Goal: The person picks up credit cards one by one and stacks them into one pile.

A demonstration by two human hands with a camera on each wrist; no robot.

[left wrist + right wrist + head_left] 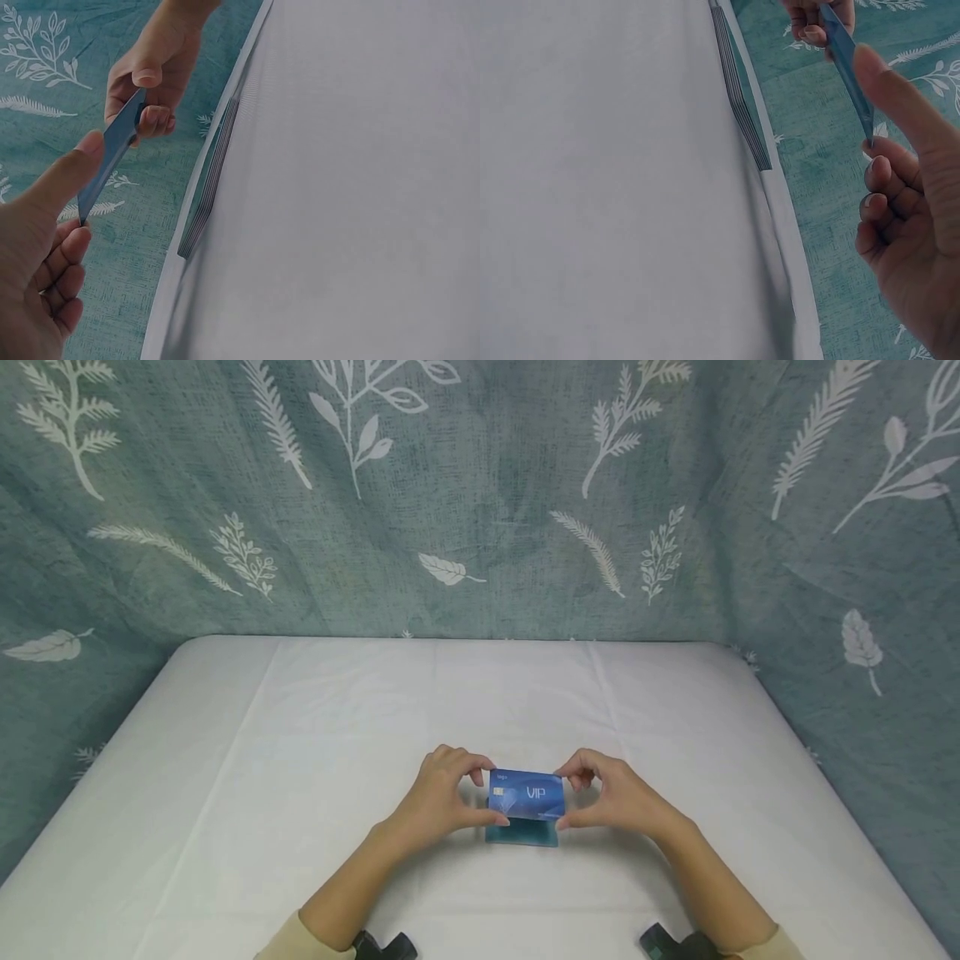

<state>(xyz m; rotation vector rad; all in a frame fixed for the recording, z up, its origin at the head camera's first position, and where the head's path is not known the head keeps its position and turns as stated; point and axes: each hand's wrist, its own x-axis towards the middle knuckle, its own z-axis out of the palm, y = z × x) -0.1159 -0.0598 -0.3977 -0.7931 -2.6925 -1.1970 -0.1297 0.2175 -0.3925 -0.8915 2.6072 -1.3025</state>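
Observation:
A blue card printed "VIP" is held up by its two short ends between both hands. My left hand pinches its left end between thumb and fingers, while my right hand pinches the right end the same way. Below the card on the table lies a teal card holder, partly hidden by the card in the head view. From the left wrist, the card appears tilted and well clear of the holder, whose edge shows several thin layers.
A white cloth with fold creases covers the table. Behind and at both sides hangs a green curtain with white leaf prints. Dark wrist devices show at the bottom edge by the sleeves.

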